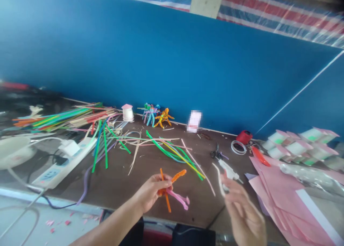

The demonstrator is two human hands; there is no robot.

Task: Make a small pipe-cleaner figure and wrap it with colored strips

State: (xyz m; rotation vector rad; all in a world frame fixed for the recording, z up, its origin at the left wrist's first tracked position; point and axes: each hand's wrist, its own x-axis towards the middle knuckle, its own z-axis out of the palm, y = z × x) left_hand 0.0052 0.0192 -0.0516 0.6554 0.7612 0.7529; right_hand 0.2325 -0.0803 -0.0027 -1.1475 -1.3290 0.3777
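Note:
My left hand [157, 188] is closed on a pipe cleaner figure [178, 197], with orange pieces sticking out above and below the fingers and a pink forked piece pointing right. Part of the figure is hidden by the fingers. To the right, my right hand [243, 210] is smeared by motion, its fingertips by the handle of a white glue gun [229, 170]. Whether those fingers grip the gun, I cannot tell. Small black scissors [215, 153] lie just behind the gun.
Loose pipe cleaners [172, 149] spread across the table's middle, beside a large bundle [70, 117] at left. A white power strip [64, 163] lies front left. Finished pipe cleaner figures [163, 117] stand by the blue wall. Pink sheets [276, 192] and white-and-pink pieces [298, 145] are at right.

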